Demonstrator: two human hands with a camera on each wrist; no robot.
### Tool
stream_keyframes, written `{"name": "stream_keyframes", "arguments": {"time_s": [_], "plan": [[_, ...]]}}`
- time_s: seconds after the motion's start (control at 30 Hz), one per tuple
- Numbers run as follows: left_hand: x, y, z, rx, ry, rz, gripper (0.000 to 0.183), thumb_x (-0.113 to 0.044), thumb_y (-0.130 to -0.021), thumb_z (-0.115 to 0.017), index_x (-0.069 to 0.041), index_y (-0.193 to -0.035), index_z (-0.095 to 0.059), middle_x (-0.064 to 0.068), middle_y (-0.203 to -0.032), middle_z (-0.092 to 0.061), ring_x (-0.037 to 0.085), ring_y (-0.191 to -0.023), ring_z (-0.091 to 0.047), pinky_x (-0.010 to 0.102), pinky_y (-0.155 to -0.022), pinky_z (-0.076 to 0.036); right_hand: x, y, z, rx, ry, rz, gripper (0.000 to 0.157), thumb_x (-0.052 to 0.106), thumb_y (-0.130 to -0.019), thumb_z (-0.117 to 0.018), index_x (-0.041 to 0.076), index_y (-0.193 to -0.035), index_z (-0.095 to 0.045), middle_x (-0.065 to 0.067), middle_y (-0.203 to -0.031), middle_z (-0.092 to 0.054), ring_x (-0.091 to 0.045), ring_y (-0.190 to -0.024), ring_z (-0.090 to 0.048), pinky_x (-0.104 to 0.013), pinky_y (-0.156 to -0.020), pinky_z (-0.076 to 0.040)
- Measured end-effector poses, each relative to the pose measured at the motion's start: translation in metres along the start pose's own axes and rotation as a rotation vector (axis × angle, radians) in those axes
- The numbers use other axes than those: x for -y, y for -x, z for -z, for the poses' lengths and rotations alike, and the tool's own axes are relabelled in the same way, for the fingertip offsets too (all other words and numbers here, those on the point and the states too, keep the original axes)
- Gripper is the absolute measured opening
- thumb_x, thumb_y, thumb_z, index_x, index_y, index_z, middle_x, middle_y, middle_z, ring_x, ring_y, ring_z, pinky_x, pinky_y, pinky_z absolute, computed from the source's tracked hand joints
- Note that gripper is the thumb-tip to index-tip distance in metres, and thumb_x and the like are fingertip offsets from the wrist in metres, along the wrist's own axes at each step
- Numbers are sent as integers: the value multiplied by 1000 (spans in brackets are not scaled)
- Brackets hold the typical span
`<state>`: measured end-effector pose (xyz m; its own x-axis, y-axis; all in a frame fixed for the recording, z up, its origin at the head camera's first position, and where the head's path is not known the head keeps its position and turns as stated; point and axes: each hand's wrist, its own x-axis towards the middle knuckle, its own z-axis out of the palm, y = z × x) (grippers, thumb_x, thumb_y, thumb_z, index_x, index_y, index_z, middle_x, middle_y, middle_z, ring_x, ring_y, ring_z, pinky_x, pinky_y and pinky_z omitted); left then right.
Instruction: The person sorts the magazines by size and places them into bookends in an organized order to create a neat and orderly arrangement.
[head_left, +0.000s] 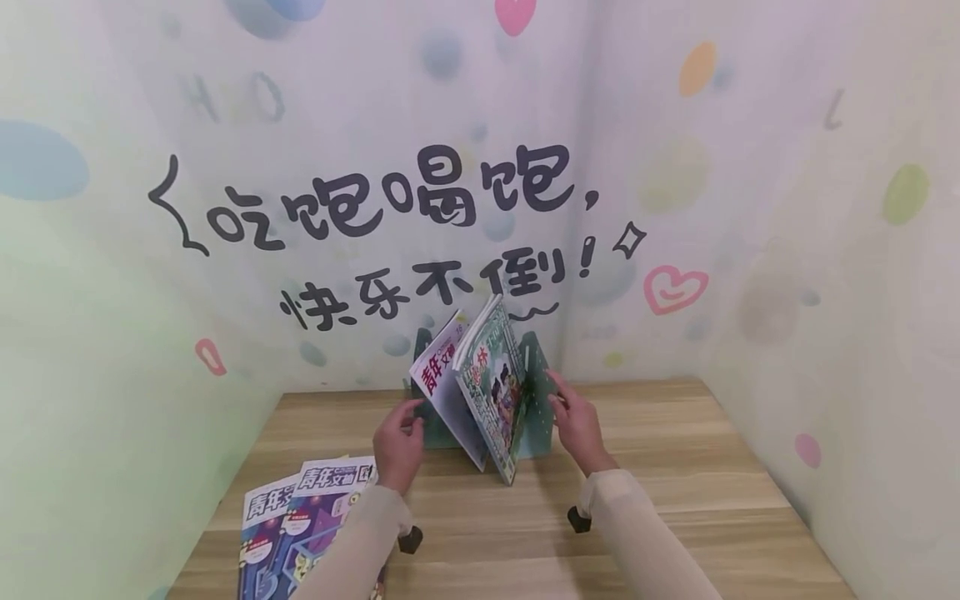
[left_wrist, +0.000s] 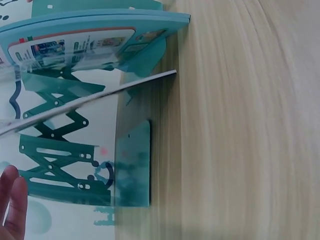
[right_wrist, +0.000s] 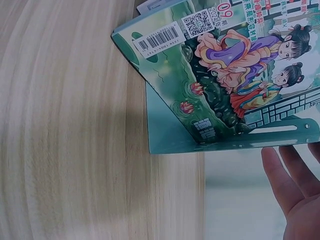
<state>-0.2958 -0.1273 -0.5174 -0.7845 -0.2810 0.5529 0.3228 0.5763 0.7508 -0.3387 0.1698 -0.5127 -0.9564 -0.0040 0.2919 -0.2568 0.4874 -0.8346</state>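
A green metal expandable bookend [head_left: 536,417] stands at the back of the table, its lattice frame [left_wrist: 55,120] showing in the left wrist view. Two magazines lean between its end plates: a thin white one with red lettering [head_left: 442,367] and a thicker green illustrated one [head_left: 491,392]. My left hand [head_left: 399,450] is at the bookend's left end, fingers loosely bent; contact cannot be made out. On the opposite side, the fingertips of my right hand [head_left: 581,425] rest against the outside of the right end plate [right_wrist: 250,140], fingers nearly straight.
Blue and purple magazines [head_left: 270,533] lie flat at the table's front left, partly behind my left forearm. The wooden table [head_left: 645,500] meets a printed wall [head_left: 465,108] just behind the bookend.
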Motion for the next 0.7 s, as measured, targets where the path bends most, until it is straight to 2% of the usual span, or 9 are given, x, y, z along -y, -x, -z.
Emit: {"name": "stream_keyframes", "arguments": {"time_s": [0.13, 0.4, 0.7], "plan": [[5, 1, 4, 17, -23, 33, 28, 6, -85, -66, -10, -109, -69, 7, -113, -69, 22, -90, -67, 35, -70, -59, 0, 0, -1, -4, 11, 11, 48, 13, -101, -52, 30, -146, -44, -21, -137, -53, -38, -112, -60, -39, -75, -58], [15, 1, 7, 0, -21, 14, 23, 8, -83, -64, -7, -100, -71, 10, -103, -72, 25, -86, -69, 39, -68, -58, 0, 1, 1, -1, 12, 19, 48, 14, -102, -51, 30, -146, -44, -21, -138, -53, -39, -112, -60, -40, -75, -58], [26, 5, 13, 38, -59, 72, 24, 5, -85, -64, -8, -104, -71, 7, -104, -72, 24, -87, -68, 40, -68, -57, -1, 1, 1, -10, 16, 42, 47, 14, -102, -51, 29, -146, -45, -21, -135, -54, -38, -109, -62, -39, -73, -59]]}}
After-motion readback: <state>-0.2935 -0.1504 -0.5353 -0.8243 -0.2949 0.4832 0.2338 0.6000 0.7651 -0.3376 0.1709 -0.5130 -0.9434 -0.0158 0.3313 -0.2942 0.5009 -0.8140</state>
